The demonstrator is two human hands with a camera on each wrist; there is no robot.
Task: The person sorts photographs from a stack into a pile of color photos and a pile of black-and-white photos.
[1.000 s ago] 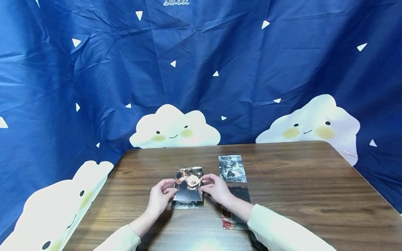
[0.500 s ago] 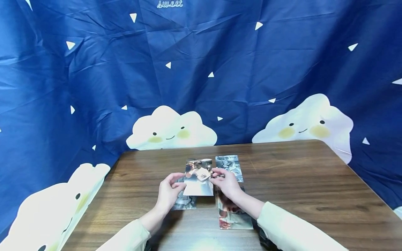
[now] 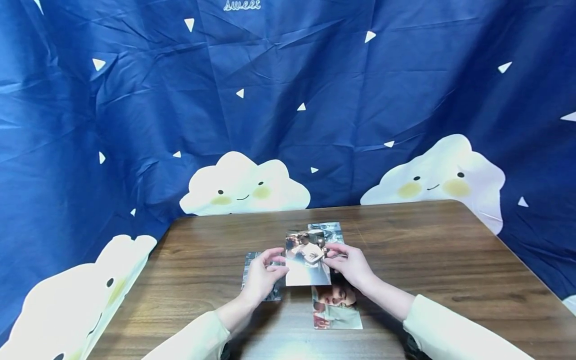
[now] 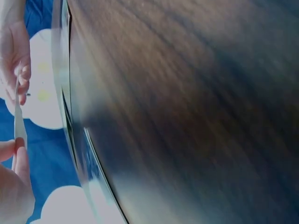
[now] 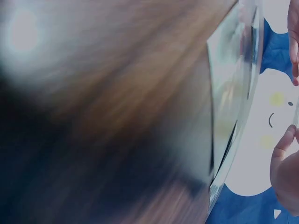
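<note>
A photo print [image 3: 306, 274] of a person in a white top is held up above the table by its two side edges. My left hand [image 3: 258, 280] pinches its left edge, and my right hand [image 3: 355, 267] pinches the right. In the left wrist view, the held print [image 4: 19, 123] shows edge-on between the left hand [image 4: 14, 186] and the right hand [image 4: 13, 53]. Beneath and around it, more prints lie flat: a bluish-grey one [image 3: 273, 295] partly behind my left hand, another greyish one [image 3: 332, 231] at the back, and a coloured portrait [image 3: 337, 315] nearer me, both partly covered.
The prints lie on a brown wood-grain table [image 3: 427, 260]. A blue curtain [image 3: 288, 75] with white triangles and smiling clouds hangs behind the table and along its left side. Bright glare [image 3: 294, 350] falls on the table's near part.
Both hands have carried the held print rightward, off the left bluish-grey print and over towards the right-hand prints. More of the left print shows now, while the back one is more covered. The head view shifted slightly.
</note>
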